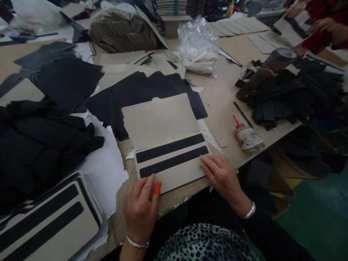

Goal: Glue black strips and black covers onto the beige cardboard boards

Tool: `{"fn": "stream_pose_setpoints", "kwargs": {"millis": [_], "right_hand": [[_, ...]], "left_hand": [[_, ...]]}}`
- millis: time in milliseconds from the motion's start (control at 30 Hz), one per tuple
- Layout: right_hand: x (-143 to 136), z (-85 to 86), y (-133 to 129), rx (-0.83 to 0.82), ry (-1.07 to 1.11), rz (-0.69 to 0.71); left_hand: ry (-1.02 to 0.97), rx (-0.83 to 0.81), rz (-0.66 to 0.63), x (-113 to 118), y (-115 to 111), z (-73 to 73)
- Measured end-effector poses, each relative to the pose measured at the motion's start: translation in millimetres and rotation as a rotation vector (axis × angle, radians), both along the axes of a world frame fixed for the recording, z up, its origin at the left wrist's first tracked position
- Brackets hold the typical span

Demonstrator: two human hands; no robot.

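A beige panel [176, 170] with two black strips lies in front of me at the table's near edge. The upper black strip [170, 148] and the lower black strip [174, 160] run side by side across it. My left hand [141, 206] is at the panel's lower left, its fingers stretched toward the lower strip's left end. An orange cover [157, 187] sits on its thumb. At the right edge, my right hand [221, 177] touches the panel with extended fingertips by the lower strip's right end. Behind it lies a plain beige panel stack [161, 117].
Black sheets [146, 87] lie fanned behind the panels. Finished-looking striped panels [59, 221] are stacked at lower left, below a black fabric pile [40, 145]. To the right are a red-tipped glue bottle [247, 136], a dark stick [243, 114] and black strips [293, 90]. Another person's hands [323, 27] hold a panel.
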State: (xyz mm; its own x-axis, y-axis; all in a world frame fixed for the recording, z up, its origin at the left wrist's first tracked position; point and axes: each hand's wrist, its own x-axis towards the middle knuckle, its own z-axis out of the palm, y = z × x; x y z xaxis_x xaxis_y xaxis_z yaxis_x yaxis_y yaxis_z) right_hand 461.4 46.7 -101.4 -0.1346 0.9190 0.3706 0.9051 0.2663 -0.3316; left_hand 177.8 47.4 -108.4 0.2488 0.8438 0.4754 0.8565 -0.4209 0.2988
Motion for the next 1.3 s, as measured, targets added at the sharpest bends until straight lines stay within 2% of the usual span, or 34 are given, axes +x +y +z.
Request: {"fn": "stream_pose_setpoints", "kwargs": {"millis": [233,500,967,1300], "right_hand": [[2,-5.7,-2,-0.041,-0.086,0.043],[9,-29.5,-4,0.019,-0.176,0.044],[5,-29.2,-2,0.042,-0.166,0.027],[4,-30.1,0,0.054,-0.143,0.03]], "left_hand": [[-0.036,-0.027,0.047,1,-3,-0.5],[-0.018,-0.095,0.143,5,-10,-4.0],[0.113,-0.142,0.16,5,-9,-2.7],[0.131,-0.144,0.157,5,-9,-2.5]]}}
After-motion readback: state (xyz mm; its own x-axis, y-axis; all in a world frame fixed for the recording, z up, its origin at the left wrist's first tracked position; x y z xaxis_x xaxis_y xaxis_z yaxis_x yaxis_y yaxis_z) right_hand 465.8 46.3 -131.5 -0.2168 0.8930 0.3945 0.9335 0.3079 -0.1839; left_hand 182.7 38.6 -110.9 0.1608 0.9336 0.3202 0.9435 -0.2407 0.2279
